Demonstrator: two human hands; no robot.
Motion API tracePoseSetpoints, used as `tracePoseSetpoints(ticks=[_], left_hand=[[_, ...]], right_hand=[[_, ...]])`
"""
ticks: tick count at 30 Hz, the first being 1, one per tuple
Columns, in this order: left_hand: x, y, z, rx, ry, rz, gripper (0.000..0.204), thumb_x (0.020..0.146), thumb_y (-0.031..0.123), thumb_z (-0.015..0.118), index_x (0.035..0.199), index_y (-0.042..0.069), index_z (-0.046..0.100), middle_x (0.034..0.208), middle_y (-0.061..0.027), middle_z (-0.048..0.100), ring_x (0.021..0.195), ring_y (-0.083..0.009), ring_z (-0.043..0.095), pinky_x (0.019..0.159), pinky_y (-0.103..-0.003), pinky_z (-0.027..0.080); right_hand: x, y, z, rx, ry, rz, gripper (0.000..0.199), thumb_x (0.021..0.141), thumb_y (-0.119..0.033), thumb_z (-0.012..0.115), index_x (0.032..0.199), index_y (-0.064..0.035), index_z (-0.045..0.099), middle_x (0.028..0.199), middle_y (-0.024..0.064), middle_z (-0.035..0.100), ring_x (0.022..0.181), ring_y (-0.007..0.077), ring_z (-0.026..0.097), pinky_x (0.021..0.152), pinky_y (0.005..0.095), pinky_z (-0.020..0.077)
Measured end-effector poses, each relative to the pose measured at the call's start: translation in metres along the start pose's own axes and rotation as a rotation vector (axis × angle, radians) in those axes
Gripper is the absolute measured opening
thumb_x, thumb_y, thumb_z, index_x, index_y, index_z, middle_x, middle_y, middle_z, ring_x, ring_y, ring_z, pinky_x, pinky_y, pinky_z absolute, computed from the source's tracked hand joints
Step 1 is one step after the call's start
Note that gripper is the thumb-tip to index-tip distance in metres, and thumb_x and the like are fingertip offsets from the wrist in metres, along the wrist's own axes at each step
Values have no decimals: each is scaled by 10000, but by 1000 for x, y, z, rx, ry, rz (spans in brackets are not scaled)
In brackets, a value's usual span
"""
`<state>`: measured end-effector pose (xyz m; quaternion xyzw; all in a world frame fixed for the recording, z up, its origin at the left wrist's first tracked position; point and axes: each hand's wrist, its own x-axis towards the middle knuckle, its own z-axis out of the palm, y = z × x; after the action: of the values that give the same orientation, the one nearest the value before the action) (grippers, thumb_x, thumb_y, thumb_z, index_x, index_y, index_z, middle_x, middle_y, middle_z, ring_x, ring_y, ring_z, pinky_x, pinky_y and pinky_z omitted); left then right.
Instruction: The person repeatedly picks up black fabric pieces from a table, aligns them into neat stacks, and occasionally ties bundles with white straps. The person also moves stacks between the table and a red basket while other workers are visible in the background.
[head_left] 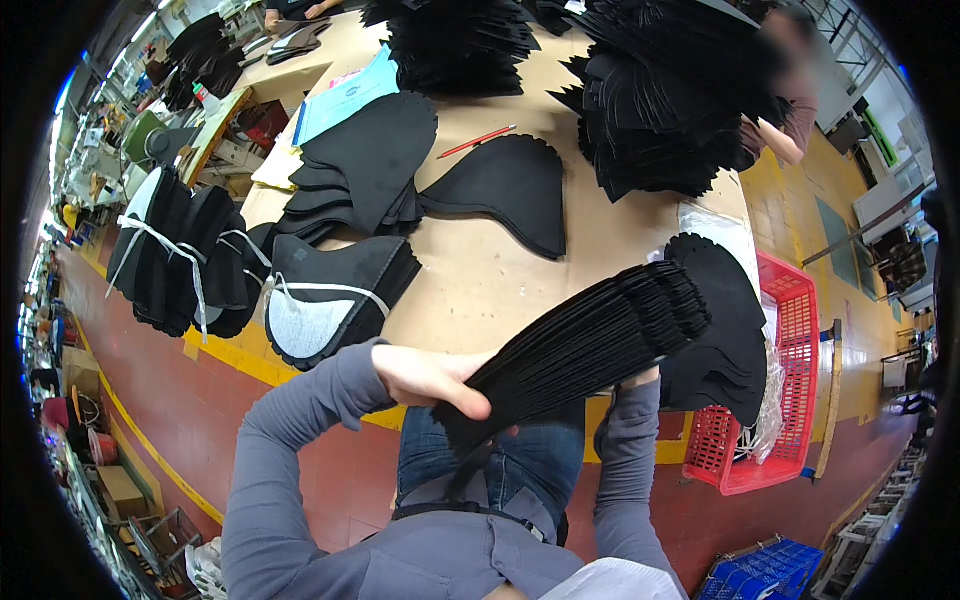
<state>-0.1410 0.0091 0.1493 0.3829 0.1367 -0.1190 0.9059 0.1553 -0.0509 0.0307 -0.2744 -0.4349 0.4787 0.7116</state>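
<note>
A thick stack of black cut pieces point(590, 345), its scalloped edges fanned out, is held up between my two hands in front of the table's near edge. My left hand point(435, 380) is closed on the stack's lower left end, thumb on top. Under the right end, my right hand point(642, 378) grips the stack from below; most of its fingers are hidden. Close to the stack's right end lies another pile of black scalloped pieces point(715, 320). A flat black curved piece point(510, 190) rests beyond the stack, on the tan table point(480, 275).
Tied black bundles point(330, 300) line the left table edge, beside overlapping black pieces point(365, 160). A red pencil point(477, 141) and blue paper point(350, 95) lie farther back. Tall black stacks point(650, 110) stand at the far side. A red crate point(800, 380) is right; another person point(790, 130) is behind.
</note>
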Motion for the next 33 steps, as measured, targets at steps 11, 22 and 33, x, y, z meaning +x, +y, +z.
tracePoseSetpoints(ticks=[11, 22, 33], left_hand=[[21, -25, 14, 231, 169, 217, 840, 585, 99, 921, 1292, 2, 478, 1075, -74, 607, 938, -162, 598, 815, -291, 501], [61, -68, -29, -111, 790, 512, 924, 660, 4, 811, 1442, 45, 323, 1300, -78, 502, 1212, -197, 486, 1040, -330, 392], [67, -89, -42, -52, 898, 561, 892, 646, 67, 851, 1397, 46, 370, 1267, -75, 534, 1190, -196, 506, 1048, -339, 392]], right_hand=[[58, 0, -34, -259, -191, 142, 1008, 544, -287, 948, 1366, 14, 448, 1325, 94, 557, 1213, 228, 525, 1057, 374, 401], [40, 27, 37, -507, 207, 48, 547, 879, -4, 643, 1383, -42, 435, 1119, 67, 608, 977, 133, 585, 880, 285, 465], [11, 18, 92, -289, 148, 147, 517, 907, -84, 654, 1369, -82, 423, 1153, 77, 574, 929, 120, 572, 822, 251, 482]])
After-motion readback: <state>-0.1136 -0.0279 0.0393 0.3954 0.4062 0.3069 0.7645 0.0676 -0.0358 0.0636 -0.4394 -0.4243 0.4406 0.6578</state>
